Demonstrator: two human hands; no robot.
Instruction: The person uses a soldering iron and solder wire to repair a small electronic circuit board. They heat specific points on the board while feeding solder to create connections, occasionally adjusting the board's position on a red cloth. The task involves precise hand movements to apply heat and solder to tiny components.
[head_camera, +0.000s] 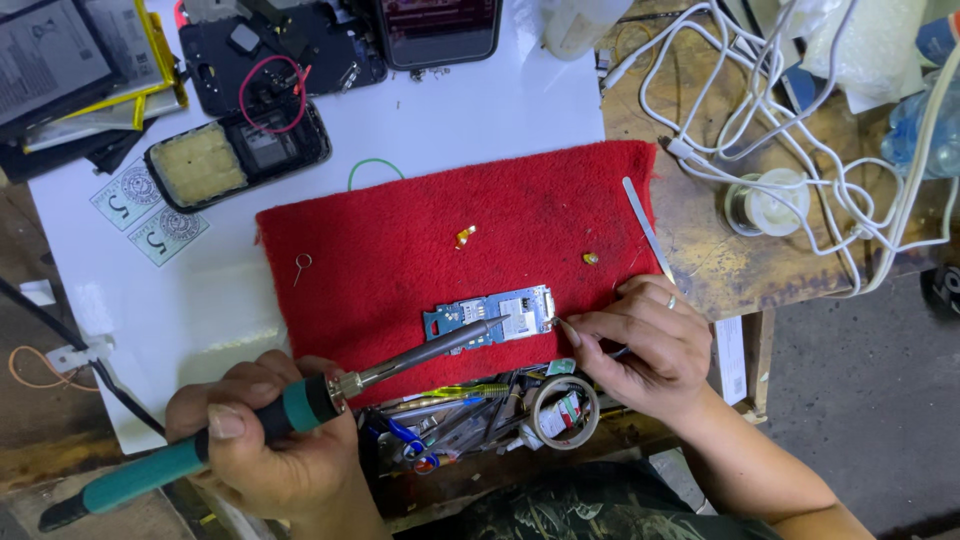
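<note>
A: Nearest the camera?
B: Left hand (262, 440) clamped around teal-handled soldering iron (300, 402), shaft angled up and right, tip resting on circuit board (490, 316). Just right of it, tools (450, 415) heaped at desk edge, with tape roll (564, 410) alongside.

A: Other hand?
B: Right hand (642, 340) curled at board's right end, fingertips pinched on something thin there; too small to identify. Ring on one finger.

A: Board position?
B: Flat on red cloth (400, 250), near its lower edge, between both hands.

A: Elsewhere on cloth?
B: Two small yellow bits (465, 236), well apart. Pin (301, 265) at left edge. Flat metal pry tool (647, 228) along right edge, partly over bare wooden desk (720, 270).

A: Further back?
B: White sheet (500, 110) under cloth. Opened phone (238, 155) at left, wires looping above it. Dark phone (437, 30) at top edge. Tangled white cable (790, 110) at right, solder spool (765, 203) beneath it.
</note>
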